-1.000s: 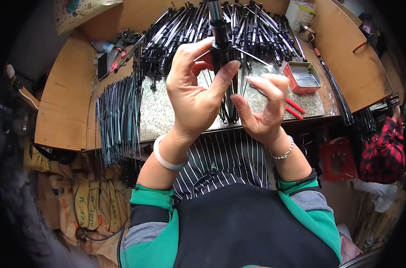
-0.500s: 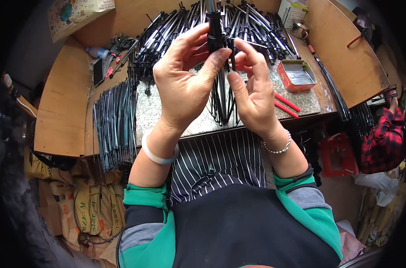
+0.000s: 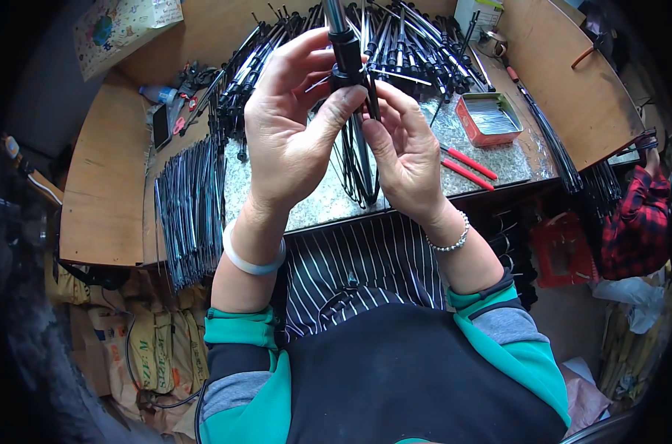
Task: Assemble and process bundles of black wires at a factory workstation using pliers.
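Observation:
An umbrella frame [image 3: 345, 55] stands upright before me, its metal shaft running off the top edge and its thin black ribs hanging down in a bundle. My left hand [image 3: 291, 133] is closed round its black hub, thumb pressed on the front. Just to the right, my right hand [image 3: 406, 152] pinches a black rib [image 3: 373, 111] between thumb and fingers, close under the hub. A thin pale wire or strip sticks out to the right above that hand; where its inner end sits is hidden. Red-handled pliers [image 3: 469, 169] lie on the stone-patterned board [image 3: 265, 200] beside my right wrist.
Several umbrella frames [image 3: 417, 52] are heaped at the back. Bundled ribs [image 3: 195, 207] hang over the table's left edge. A red tin [image 3: 491, 122] of thin metal pieces stands at the right. A phone [image 3: 161, 126] lies left. Another person's checked sleeve [image 3: 639, 229] shows far right.
Both hands and the umbrella frame have shifted slightly left, and the frame's top now leans left. My right hand has come closer to the hub.

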`<state>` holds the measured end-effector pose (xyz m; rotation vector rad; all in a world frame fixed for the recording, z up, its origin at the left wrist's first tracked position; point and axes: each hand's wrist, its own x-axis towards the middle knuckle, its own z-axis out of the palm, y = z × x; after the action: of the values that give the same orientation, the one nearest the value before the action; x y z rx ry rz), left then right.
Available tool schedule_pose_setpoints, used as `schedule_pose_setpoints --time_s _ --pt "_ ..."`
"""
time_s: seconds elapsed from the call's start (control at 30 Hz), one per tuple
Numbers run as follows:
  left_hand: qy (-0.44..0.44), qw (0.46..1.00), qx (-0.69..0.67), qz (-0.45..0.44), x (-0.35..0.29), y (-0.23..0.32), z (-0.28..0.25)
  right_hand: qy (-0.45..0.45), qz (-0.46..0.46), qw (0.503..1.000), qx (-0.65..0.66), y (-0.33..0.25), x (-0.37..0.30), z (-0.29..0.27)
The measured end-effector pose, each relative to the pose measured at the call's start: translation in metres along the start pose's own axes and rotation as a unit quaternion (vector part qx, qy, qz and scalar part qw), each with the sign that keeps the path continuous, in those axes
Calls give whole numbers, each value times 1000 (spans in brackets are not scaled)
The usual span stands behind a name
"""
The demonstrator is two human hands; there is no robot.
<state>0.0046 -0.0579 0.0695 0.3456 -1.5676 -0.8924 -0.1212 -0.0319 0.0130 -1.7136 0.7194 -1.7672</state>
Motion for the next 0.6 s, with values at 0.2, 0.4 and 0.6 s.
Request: schedule_pose_setpoints --time_s 0.2,0.4,0.6 --pt "-29 997 -68 -24 1 -4 -4 -5 22 998 52 2 -3 2" --pt "-28 1000 -14 0 -1 -5 -6 16 39 995 86 3 -5 8" --pt "-42 998 -37 -12 -3 -4 -8 11 52 991 124 9 -8 5"
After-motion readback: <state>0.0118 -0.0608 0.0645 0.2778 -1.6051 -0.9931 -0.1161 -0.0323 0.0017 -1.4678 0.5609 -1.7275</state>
